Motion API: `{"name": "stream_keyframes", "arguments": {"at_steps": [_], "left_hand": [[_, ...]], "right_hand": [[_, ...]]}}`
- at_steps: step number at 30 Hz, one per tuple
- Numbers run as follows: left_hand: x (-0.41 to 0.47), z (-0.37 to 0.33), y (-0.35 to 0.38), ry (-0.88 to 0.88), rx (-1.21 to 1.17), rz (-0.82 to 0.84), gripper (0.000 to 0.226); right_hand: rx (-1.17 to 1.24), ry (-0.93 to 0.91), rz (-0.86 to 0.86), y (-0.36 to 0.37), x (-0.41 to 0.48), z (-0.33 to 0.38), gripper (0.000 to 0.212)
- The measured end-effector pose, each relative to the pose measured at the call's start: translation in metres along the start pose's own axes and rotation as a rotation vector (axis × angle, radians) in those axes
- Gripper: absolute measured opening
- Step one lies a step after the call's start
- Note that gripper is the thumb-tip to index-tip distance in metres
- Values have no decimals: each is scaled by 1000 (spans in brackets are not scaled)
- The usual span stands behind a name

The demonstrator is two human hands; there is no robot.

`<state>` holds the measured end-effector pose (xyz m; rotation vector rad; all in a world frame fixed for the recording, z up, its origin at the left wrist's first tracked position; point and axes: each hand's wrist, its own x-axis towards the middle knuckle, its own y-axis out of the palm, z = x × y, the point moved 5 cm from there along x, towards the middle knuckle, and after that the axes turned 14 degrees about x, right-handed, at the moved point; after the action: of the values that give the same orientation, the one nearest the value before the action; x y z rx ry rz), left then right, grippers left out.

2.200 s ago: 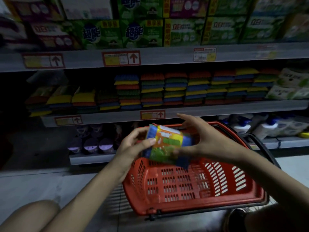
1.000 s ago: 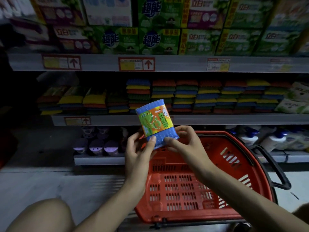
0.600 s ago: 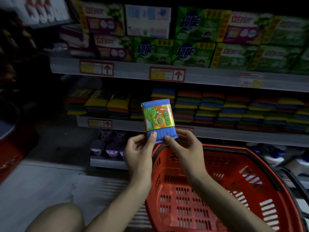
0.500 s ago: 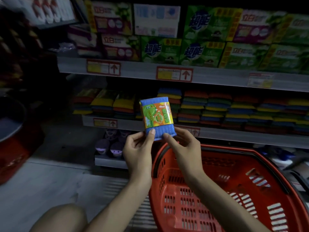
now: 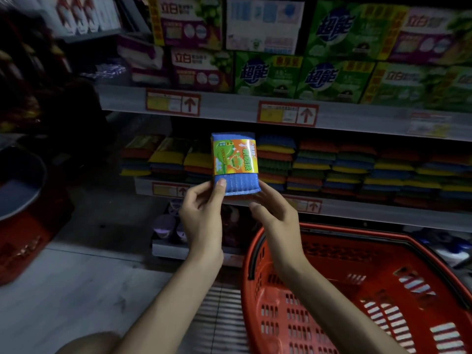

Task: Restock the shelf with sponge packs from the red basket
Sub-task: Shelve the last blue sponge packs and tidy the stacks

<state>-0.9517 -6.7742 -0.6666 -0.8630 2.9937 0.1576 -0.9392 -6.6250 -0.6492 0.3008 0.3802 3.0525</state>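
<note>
Dim shop shelving is filling the background, with green and purple cardboard detergent boxes sitting on the top board at 12 o'clock. Red-framed price labels are hanging along that board's edge. Below it, the grey metal shelf is carrying flat stacks of yellow, blue, green and orange sponges, running from 10 o'clock across to 3 o'clock.

At the centre of the view, a blue sponge pack with an orange and green paper band is standing upright in the air, in front of the stacks. The left hand is pinching its lower left corner, thumb on the front and fingers behind. The right hand is reaching up behind the lower right corner with fairly straight fingers, its thumb lying just under the bottom edge and off the pack, so it is steadying rather than clamping.

A red plastic basket with slotted walls is sitting on the pale floor at 5 o'clock, under the right forearm.
</note>
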Motion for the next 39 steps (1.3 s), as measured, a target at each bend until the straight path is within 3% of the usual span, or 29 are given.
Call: {"name": "stream_keyframes", "arguments": {"at_steps": [20,25,39], "left_hand": [[45,-17,28,-24,-32,3,15],[51,-14,36,-16,-22,-11,31],[58,-7,43,-33,64,38,41]], "right_hand": [[-24,47,-35,20,46,-2,55],[-26,81,-53,19,52,-6,57],[-109,128,-121,21,63,-11,68]]}}
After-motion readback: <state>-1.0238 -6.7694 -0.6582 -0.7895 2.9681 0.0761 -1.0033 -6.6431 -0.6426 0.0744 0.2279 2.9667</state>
